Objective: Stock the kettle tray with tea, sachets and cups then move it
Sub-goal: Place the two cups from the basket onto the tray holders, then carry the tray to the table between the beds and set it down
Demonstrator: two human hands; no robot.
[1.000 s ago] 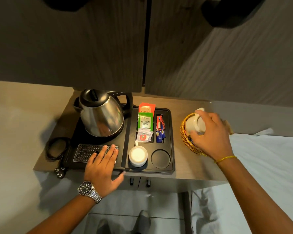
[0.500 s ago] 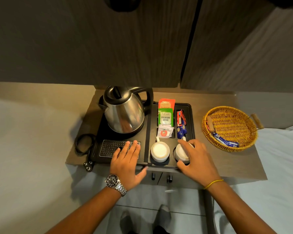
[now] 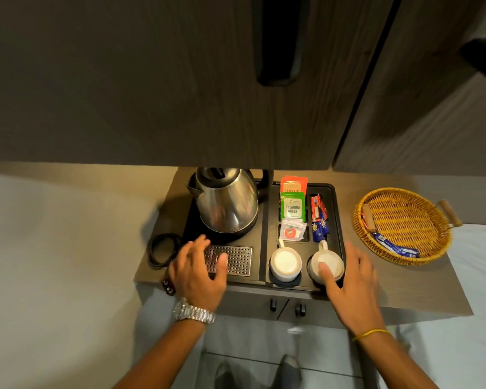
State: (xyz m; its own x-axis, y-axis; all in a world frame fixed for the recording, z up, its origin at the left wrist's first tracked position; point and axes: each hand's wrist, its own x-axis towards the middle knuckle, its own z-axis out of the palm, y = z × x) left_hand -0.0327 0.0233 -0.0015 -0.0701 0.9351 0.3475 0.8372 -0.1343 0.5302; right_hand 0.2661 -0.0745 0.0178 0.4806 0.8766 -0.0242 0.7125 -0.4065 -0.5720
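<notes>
The black kettle tray (image 3: 264,242) sits on a small wooden table. On its left stands a steel kettle (image 3: 226,202). Its right side holds orange and green tea packets (image 3: 293,202), a white sachet (image 3: 291,231) and red and blue sachets (image 3: 319,217). Two white cups, upside down, fill the front round slots: the left cup (image 3: 285,263) and the right cup (image 3: 327,263). My left hand (image 3: 198,272) hovers open over the tray's front left, beside the metal grille (image 3: 236,259). My right hand (image 3: 351,279) is open at the tray's front right corner, thumb on the right cup.
A round wicker basket (image 3: 404,226) with a blue sachet (image 3: 396,247) and another sachet stands on the table's right side. A coiled black cord and plug (image 3: 163,254) lie left of the tray. Dark cabinet doors (image 3: 236,80) hang above. White bedding (image 3: 474,304) lies at right.
My right hand carried a white cup from the basket into the tray's right slot, then let go of it. My left hand slid leftward, off the grille, toward the tray's front left.
</notes>
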